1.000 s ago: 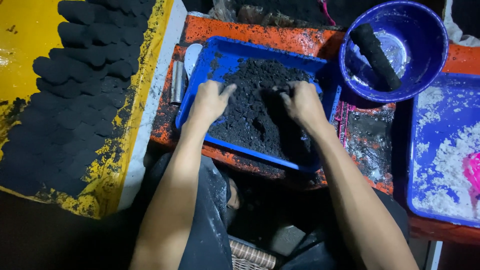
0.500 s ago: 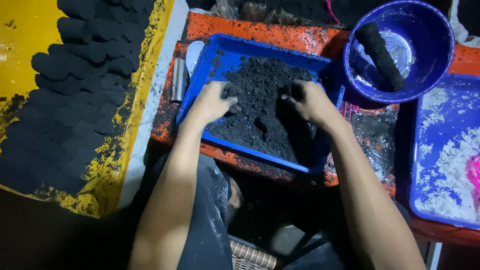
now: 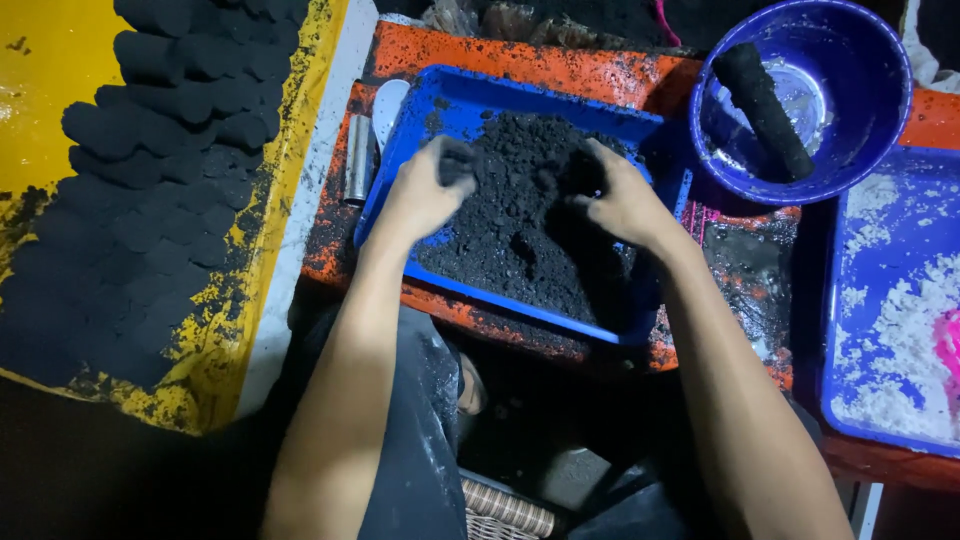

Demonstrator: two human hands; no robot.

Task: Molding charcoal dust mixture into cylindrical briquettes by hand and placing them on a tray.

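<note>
Many black cylinders [image 3: 150, 190] lie stacked left; left hand [image 3: 420, 195] clutches black powder [image 3: 530, 230], right hand [image 3: 625, 200] digs, fingers spread, in the blue tray [image 3: 440, 105].

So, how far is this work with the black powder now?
Done: many black cylinders lie on the yellow board. In hand: left hand lifts a clump, right hand digs in the black powder. Left: much powder in the blue tray.

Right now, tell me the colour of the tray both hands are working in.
Blue, seen in the head view: the tray holds black powder.
</note>
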